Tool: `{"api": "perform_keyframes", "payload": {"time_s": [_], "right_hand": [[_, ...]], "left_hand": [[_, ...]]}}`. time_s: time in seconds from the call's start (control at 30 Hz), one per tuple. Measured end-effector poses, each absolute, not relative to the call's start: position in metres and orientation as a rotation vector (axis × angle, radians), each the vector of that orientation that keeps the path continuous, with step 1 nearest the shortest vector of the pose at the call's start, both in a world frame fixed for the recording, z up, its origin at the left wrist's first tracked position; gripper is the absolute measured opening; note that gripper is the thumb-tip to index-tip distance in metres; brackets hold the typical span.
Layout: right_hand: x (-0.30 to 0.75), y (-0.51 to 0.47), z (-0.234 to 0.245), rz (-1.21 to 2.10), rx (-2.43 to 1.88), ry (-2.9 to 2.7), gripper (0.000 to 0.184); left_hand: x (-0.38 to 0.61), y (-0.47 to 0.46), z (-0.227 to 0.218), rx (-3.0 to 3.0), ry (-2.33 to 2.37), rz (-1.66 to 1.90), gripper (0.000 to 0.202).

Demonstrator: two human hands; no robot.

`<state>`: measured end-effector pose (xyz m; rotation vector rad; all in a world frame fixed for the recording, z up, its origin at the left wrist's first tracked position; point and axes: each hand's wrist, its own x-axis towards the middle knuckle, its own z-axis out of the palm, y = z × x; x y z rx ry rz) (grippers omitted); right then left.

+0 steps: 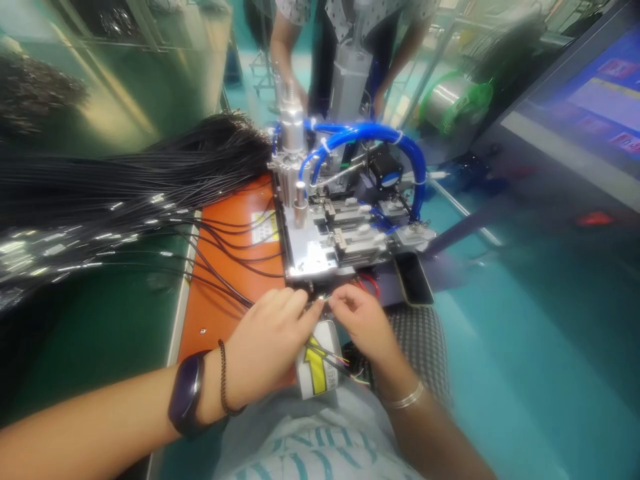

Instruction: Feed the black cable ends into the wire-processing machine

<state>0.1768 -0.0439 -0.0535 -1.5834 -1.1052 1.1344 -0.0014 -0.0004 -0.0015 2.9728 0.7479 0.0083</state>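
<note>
My left hand (277,327) is closed at the front edge of the orange table, its thumb and index finger pinching a black cable (235,293) near the cable's end. Fine coloured wires (327,298) stick out between the two hands. My right hand (361,319) is closed too, with its fingertips pinched on those wires. Below the hands, more black cables with stripped coloured ends (343,360) lie over a white part with a yellow arrow (316,365). The tips of the held wires are too small to make out.
A metal fixture (307,250) with blue tubes (370,130) stands just beyond my hands. A phone (414,279) lies to its right. A large bundle of black cables (150,167) crosses the orange table (215,327) from the left. Another person (285,40) stands behind the fixture.
</note>
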Motion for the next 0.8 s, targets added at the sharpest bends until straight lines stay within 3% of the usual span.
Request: {"api": "perform_keyframes", "payload": {"time_s": [0.8], "right_hand": [[0.1762,-0.0428,-0.0552,1.062,-1.521,-1.058,0.015]], "left_hand": [[0.0010,0.0019,-0.0015,2.979,0.789,0.015,0.042]]}}
